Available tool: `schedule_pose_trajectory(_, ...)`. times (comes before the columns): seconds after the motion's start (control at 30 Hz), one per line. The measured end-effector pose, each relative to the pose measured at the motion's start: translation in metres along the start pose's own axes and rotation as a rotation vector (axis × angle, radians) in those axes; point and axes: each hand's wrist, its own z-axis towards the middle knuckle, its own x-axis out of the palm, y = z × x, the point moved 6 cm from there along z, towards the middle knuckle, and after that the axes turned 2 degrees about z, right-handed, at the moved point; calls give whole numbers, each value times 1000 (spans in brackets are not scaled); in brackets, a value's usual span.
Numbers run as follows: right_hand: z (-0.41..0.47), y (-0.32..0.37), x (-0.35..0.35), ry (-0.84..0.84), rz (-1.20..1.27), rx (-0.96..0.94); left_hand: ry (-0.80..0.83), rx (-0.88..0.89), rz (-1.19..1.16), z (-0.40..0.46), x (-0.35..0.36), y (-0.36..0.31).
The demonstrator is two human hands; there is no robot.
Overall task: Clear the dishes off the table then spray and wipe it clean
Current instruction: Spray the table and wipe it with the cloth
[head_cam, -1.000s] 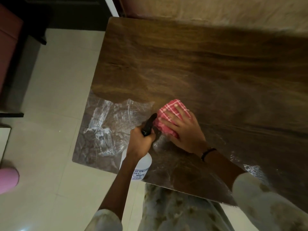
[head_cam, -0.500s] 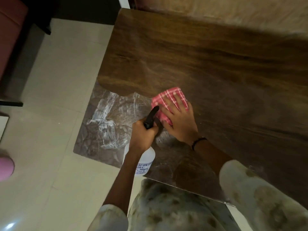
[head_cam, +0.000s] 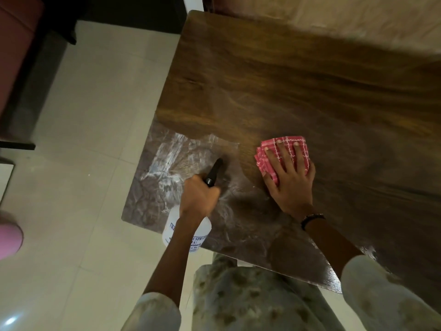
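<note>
Wiping step in hand: right hand, fingers spread flat on the folded red checked cloth, has slid rightward away from the left hand, which grips the spray bottle near the counter corner. Wet sheen marks the near-left corner; dry wood lies beyond. No dishes visible. Open room right and far; floor edge left.

I am seeing the right hand sliding the red checked cloth rightward across the table, away from the spray bottle; they were touching a moment ago, and now bare wet tabletop is showing between them.
</note>
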Motion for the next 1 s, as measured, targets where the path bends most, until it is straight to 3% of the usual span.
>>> schedule_pose_trajectory(0.37,59,63,1,-22,29,-35,-1,24,-16,22,-23,10)
schedule_pose_trajectory(0.53,65,121,18,7,14,-212,-42,55,8,25,-40,13)
schedule_pose_trajectory(0.7,26,90,16,80,-82,-445,-38,41,-62,33,-47,22)
schedule_pose_trajectory(0.83,38,62,8,59,-103,-270,-50,20,-73,35,-53,27)
schedule_pose_trajectory(1.0,86,113,8,3,8,-97,-30,57,-72,33,-53,24)
